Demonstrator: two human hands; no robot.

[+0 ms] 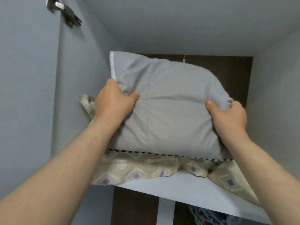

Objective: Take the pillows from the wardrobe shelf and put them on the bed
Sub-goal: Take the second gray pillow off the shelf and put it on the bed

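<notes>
A plain grey pillow (168,108) lies on the upper wardrobe shelf (170,185), its black-and-white patterned edge along the near side. My left hand (113,103) grips its left side, thumb pressed into the fabric. My right hand (228,117) pinches its right side, bunching the cover. Under the grey pillow lies a beige cloth or pillow (142,169) with a diamond pattern in cream and purple, hanging a little over the shelf's front edge. The bed is out of sight.
The grey wardrobe side wall (73,78) stands close on the left, with a metal door hinge (65,12) near the top. The wardrobe ceiling is just above. A dark brown back panel (227,70) shows behind. Blue tangled items (209,215) sit below the shelf.
</notes>
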